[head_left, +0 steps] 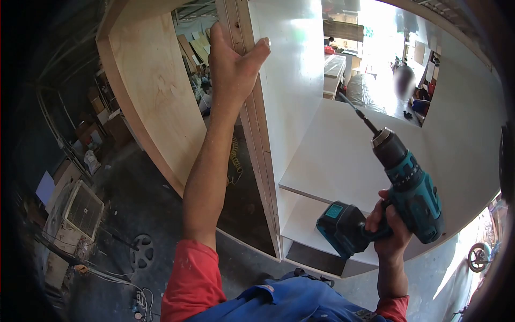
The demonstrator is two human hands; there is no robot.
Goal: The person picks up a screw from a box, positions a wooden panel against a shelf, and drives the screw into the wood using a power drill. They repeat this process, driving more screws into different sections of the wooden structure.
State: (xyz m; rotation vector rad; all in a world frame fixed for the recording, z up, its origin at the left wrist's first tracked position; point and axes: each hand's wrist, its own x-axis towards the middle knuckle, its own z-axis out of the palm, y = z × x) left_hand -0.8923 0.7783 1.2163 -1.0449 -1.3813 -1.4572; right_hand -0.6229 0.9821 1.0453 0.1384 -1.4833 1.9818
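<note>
My left hand (232, 63) grips the front edge of a tall upright panel (256, 134) of a white cabinet, thumb on the white face. My right hand (390, 228) holds a teal cordless drill (403, 182) by its handle, with the battery at the lower left. The drill's long bit (357, 112) points up and left, in the air in front of a white shelf (343, 155). The bit tip touches nothing that I can see.
A bare plywood panel (155, 91) stands to the left of the cabinet. A coiled yellow hose (235, 158) hangs behind the upright. An old air-conditioner unit (75, 212), a fan (141, 252) and cables lie on the grey floor. A blurred person (403, 80) stands in the bright far doorway.
</note>
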